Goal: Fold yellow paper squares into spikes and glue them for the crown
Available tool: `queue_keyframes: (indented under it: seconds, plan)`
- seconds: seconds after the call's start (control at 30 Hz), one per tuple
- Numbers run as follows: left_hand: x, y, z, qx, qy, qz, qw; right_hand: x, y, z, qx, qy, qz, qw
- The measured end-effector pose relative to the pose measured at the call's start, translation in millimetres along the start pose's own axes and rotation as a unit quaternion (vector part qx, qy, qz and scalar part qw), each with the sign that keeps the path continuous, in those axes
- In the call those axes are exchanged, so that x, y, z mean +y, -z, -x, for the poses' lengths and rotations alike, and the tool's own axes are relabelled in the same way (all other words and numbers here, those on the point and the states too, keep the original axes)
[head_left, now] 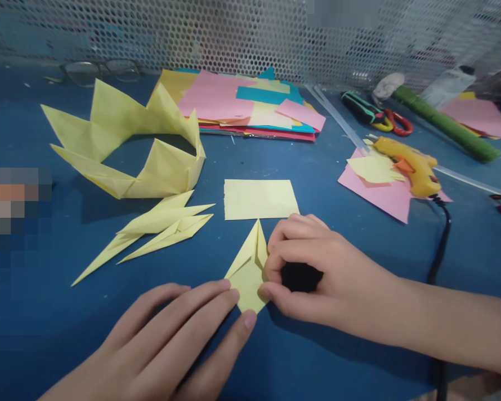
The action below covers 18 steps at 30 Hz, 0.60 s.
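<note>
A kite-shaped piece of folded yellow paper [250, 284] lies flat on the blue table, its narrow point facing away from me. My left hand [183, 328] rests over its left and near edges with fingers stretched out. At the right edge, my right hand [309, 267] pinches the paper between thumb and fingertips. Just beyond it is a flat yellow paper rectangle [259, 199]. Several slim folded yellow paper pieces [162, 225] lie to the left. Behind them stands a ring of joined, pointed yellow paper folds [121, 128].
A stack of coloured paper [221, 97] lies at the back, before a perforated metal panel [242, 33]. On the right, a yellow glue gun [413, 161] rests on paper scraps, its black cord [442, 239] passing behind my right forearm. Glasses [102, 71] lie back left.
</note>
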State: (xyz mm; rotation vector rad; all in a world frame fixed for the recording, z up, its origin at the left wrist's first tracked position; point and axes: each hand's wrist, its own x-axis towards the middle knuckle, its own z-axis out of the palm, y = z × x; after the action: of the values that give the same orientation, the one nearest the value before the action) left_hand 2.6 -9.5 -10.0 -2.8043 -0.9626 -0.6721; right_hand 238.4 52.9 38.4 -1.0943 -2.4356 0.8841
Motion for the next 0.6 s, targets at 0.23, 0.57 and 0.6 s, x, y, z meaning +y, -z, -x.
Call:
queue_keyframes:
  seconds: [0.23,0.57,0.6]
  plan:
    - [-2,4.2,4,-0.016,-0.021,-0.026,0.999,-4,1,0,-0.009,-0.017,0.001,1.0]
    - [-8,8.1,10,-0.073,-0.074,-0.056,0.993,-5,1,-3,-0.011,-0.022,-0.01,1.0]
    - [-8,8.7,11,-0.073,-0.075,-0.062,0.993,-5,1,-3,-0.013,-0.022,-0.014,1.0]
